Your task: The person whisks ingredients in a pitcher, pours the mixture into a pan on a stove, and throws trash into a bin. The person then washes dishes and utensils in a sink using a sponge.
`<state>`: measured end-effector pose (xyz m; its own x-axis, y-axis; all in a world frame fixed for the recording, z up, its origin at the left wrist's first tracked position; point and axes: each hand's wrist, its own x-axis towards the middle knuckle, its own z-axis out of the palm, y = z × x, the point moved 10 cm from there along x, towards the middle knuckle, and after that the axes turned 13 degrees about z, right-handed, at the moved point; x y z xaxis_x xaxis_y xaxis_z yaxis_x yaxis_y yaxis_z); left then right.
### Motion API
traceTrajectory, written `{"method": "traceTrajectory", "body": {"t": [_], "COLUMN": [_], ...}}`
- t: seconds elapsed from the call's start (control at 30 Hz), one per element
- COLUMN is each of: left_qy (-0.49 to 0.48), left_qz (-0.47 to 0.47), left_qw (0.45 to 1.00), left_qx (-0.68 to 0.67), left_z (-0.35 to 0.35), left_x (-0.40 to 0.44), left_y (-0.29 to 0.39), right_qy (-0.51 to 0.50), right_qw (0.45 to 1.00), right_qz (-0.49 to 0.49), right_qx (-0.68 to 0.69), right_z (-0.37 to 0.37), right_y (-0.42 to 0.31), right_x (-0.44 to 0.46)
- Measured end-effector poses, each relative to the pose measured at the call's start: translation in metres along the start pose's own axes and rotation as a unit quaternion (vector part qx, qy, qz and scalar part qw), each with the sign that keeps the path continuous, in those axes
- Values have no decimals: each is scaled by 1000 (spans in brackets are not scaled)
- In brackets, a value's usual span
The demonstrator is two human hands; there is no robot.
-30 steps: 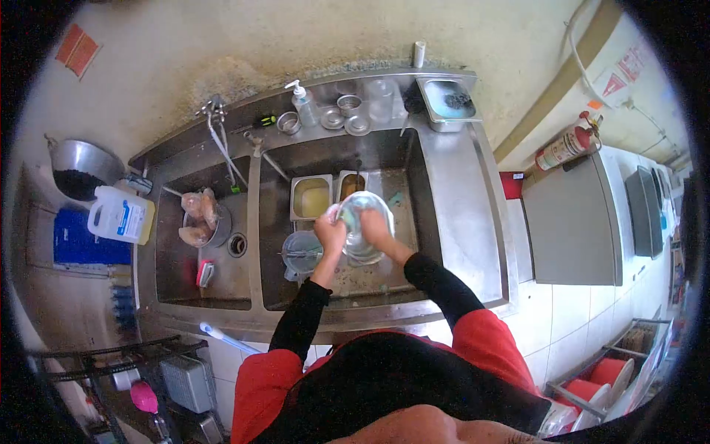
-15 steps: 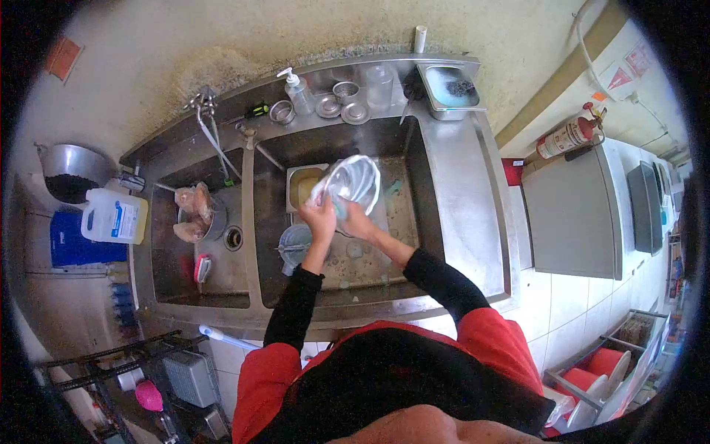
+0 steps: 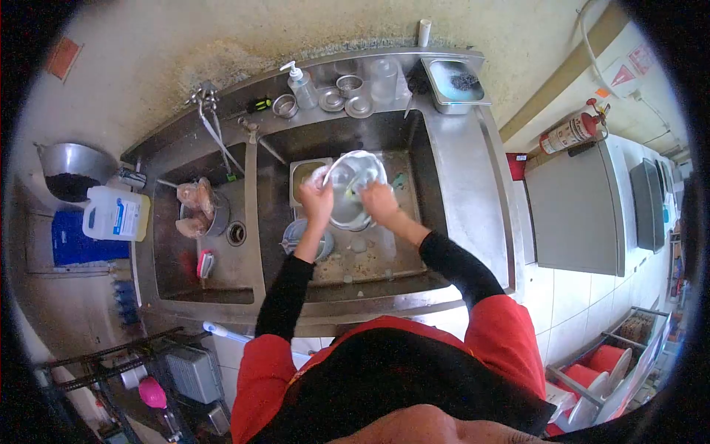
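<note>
My left hand [image 3: 318,201] grips the left rim of a see-through bowl [image 3: 346,214] with a pale rim, tilted with its inside towards me above the large sink basin. Inside the bowl is my right hand [image 3: 379,201], fingers closed on a small yellow-green sponge [image 3: 350,192], mostly hidden and blurred. Below my left hand a grey-blue tub [image 3: 323,248] sits in the basin. A rectangular metal pan [image 3: 297,172] with yellowish liquid stands behind it.
The left basin holds a metal pot [image 3: 220,216] with plastic bags and a pink-and-white brush [image 3: 205,263]. A pump bottle [image 3: 302,90], small metal dishes [image 3: 359,107] and a metal pan [image 3: 456,87] line the back ledge. A yellowish jug [image 3: 117,214] stands left.
The bowl has turned so its inside faces me more. My right hand has moved right and up within it, and my left hand has shifted slightly.
</note>
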<state>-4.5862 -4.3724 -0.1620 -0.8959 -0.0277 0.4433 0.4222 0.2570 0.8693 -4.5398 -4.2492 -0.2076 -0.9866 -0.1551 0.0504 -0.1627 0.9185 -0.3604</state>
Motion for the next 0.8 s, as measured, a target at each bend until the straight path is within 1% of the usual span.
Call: {"method": "traceTrajectory", "body": {"t": [0.07,0.1,0.13,0.2,0.23,0.27,0.33,0.37,0.4,0.43,0.47,0.5,0.53,0.57,0.6,0.63,0.67,0.7,0.73,0.77,0.8], "left_qy": [-17,-15,-18,-2,17,16,56,54,60,66,66,50,34,35,60,84,83,89,95,84,83], "left_qz": [-18,-19,-19,-27,-34,-32,-48,-46,-57,-67,-66,-62,-58,-57,-49,-42,-46,-41,-31,-10,-8], "left_qw": [1000,1000,1000,997,995,995,993,993,994,994,995,996,997,997,997,995,995,994,993,995,995], "left_qx": [6,3,0,-66,-91,-92,-96,-99,-73,-46,-46,-39,-32,-34,-29,-23,-21,-38,-57,-46,-47], "left_z": [13,11,12,6,8,9,8,12,10,8,7,7,7,8,3,-2,-2,-3,-3,-4,-6], "left_x": [-11,-12,-11,-14,-15,-16,-23,-25,-31,-35,-31,-28,-25,-28,-33,-35,-36,-35,-30,-25,-24], "left_y": [4,30,32,30,26,22,5,-2,-10,-17,-10,-2,5,2,-3,-6,-5,1,5,9,5], "right_qy": [-47,20,20,-19,-48,-45,74,28,27,27,28,-86,-86,-11,66,135,132,67,6,-118,-117], "right_qw": [997,993,993,998,997,997,993,990,990,992,989,989,989,994,979,972,973,994,997,987,987], "right_qz": [56,54,57,55,59,61,-14,29,31,85,136,120,120,29,-62,-81,-80,2,80,90,90], "right_qx": [26,105,104,32,-31,-31,88,134,133,93,54,23,24,105,184,173,174,89,1,-61,-62], "right_z": [46,37,37,18,10,25,38,28,27,26,24,42,49,49,45,41,33,32,26,37,54], "right_y": [-13,-18,-3,13,2,-3,-20,-25,-19,-1,14,10,5,-16,-30,-28,-24,-10,3,-2,-2], "right_x": [0,-1,0,0,-3,-5,-10,-5,-4,2,6,0,-3,-6,-9,-9,-9,-3,2,-4,-7]}}
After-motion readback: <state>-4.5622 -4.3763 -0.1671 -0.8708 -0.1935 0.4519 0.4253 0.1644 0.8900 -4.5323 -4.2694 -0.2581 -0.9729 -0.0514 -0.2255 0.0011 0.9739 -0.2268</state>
